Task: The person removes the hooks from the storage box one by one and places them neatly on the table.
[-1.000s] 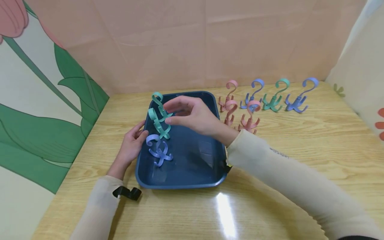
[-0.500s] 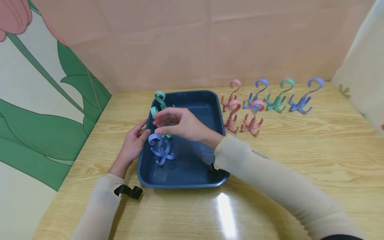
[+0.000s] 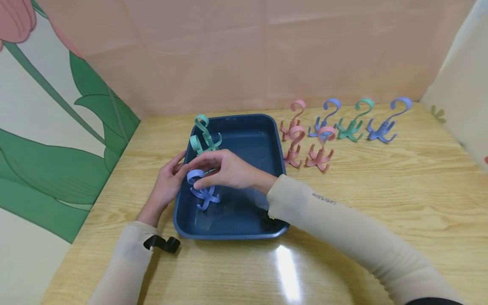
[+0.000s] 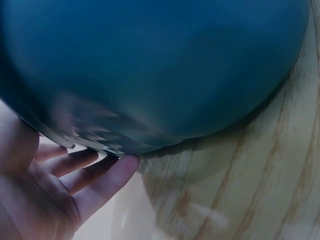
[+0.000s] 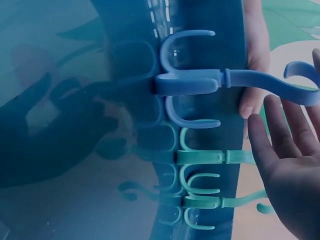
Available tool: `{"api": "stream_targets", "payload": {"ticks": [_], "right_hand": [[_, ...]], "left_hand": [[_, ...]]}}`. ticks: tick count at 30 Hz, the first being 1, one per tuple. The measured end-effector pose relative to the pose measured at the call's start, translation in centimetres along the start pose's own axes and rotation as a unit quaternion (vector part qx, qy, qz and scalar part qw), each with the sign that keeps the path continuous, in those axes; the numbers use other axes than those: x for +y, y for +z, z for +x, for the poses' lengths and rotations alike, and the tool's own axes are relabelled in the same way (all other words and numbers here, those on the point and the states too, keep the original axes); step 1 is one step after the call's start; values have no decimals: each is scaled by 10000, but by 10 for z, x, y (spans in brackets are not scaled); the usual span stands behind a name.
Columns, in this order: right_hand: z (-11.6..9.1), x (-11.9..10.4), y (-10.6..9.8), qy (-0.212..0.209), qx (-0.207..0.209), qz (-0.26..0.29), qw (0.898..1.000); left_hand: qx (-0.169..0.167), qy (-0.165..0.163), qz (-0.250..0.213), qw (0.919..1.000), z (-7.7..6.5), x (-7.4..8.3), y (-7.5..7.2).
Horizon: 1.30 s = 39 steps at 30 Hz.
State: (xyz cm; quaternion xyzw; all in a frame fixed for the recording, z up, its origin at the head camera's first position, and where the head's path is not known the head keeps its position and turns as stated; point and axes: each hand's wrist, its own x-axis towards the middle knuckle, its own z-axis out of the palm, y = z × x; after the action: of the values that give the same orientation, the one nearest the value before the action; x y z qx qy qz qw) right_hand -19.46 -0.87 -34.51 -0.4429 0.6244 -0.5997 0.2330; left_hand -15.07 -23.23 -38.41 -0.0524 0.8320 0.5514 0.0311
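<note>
Grip of the right hand point(image 3: 225, 171), thumb and fingers parted, surrounds the curl of an upright blue hook point(image 3: 205, 195) inside a navy tray point(image 3: 232, 236) standing on the desk point(image 3: 385, 182), its left rim held by the left hand point(image 3: 167, 181).

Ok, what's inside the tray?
One blue hook, two green hooks. In the head view, the right hand covers parts of the blue hook and nearer green hook, and tray floor beneath.

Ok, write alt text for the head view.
The right hand is at a blue hook in a tray the left hand holds; two green hooks stand behind it. Six pink, blue and green hooks stand on the table to the right.
</note>
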Motion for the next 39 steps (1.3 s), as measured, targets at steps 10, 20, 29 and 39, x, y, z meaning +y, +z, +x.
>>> {"api": "stream_targets", "payload": {"ticks": [10,20,29,39], "right_hand": [[-3,5,4,175,8,-245,9995],[-3,6,6,184,167,-392,9989],[-3,6,6,136,226,-420,9988],[-3,4,6,174,317,-380,9986]], "left_hand": [[-42,79,-35,10000,-1,0,-1],[-68,40,-94,9999,-1,0,-1],[-105,-27,-85,9999,0,0,-2],[-72,60,1,10000,0,-1,-2]]}}
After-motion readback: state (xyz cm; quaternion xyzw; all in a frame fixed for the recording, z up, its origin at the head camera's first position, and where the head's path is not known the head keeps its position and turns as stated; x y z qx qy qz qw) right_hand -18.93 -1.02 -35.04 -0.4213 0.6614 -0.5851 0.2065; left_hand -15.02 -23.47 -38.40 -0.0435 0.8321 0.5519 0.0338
